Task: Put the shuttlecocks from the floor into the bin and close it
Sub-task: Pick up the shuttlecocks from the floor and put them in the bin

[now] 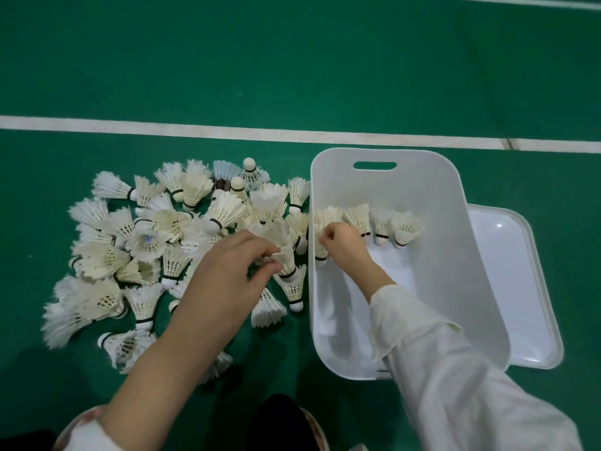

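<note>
A heap of several white feather shuttlecocks [156,242] lies on the green floor at the left. Beside it on the right stands an open white plastic bin [461,255] with a row of shuttlecocks [380,222] across its middle. My left hand [227,271] is at the heap's right edge and pinches the feathers of a shuttlecock [286,252]. My right hand [341,242] reaches inside the bin at its left wall and holds a shuttlecock [320,255] at the row's left end.
The bin's white lid [520,288] lies flat on the floor, partly under the bin's right side. A white court line [227,131] runs across the floor behind the heap and bin. My knee shows dark at the bottom edge.
</note>
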### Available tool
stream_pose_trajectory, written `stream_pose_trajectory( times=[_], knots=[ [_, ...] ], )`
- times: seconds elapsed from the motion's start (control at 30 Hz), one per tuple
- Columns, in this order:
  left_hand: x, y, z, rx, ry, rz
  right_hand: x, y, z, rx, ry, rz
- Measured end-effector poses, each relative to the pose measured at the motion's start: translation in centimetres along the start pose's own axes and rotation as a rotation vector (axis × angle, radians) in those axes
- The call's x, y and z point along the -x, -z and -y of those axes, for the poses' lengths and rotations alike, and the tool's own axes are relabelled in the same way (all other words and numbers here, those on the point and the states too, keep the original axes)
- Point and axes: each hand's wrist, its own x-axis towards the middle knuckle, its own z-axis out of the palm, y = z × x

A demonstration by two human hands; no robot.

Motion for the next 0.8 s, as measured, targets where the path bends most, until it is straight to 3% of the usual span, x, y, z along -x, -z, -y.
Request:
stream_pose_trajectory(
  times=[0.2, 0.27, 0.37, 0.43, 0.5, 0.57, 0.7, 0.8],
  knots=[
    [0.0, -0.2, -0.6, 0.008, -0.007, 0.013, 2.5, 2.5, 0.4, 0.091, 0.068, 0.1],
    [-0.2, -0.1, -0.9, -0.003, -0.028, 0.011, 4.4, 5.0, 1.0, 0.166, 0.132, 0.019],
    [-0.8, 0.1, -1.5, 0.004, -0.084, -0.001, 9.4, 9.3, 2.5, -0.079, 0.28, -0.177],
    [-1.4, 0.0, -2.2, 0.022, -0.132, 0.002, 13.2, 11.7, 3.8, -0.266, 0.374, -0.108],
    [-1.8, -0.2, -2.9, 0.045, -0.178, 0.008, 15.6, 12.5, 4.5, -0.226, 0.417, 0.072],
    [-2.1, -0.3, -3.6, 0.095, -0.201, 0.012, 16.0, 12.1, 4.5, -0.114, 0.444, 0.143],
    [-2.2, -0.4, -4.4, 0.114, -0.247, 0.034, 14.5, 11.2, 4.3, -0.025, 0.493, -0.032],
    [-1.8, 0.2, -3.9, 0.151, -0.194, -0.02, 13.4, 11.4, 3.9, -0.018, 0.497, -0.016]
  ],
)
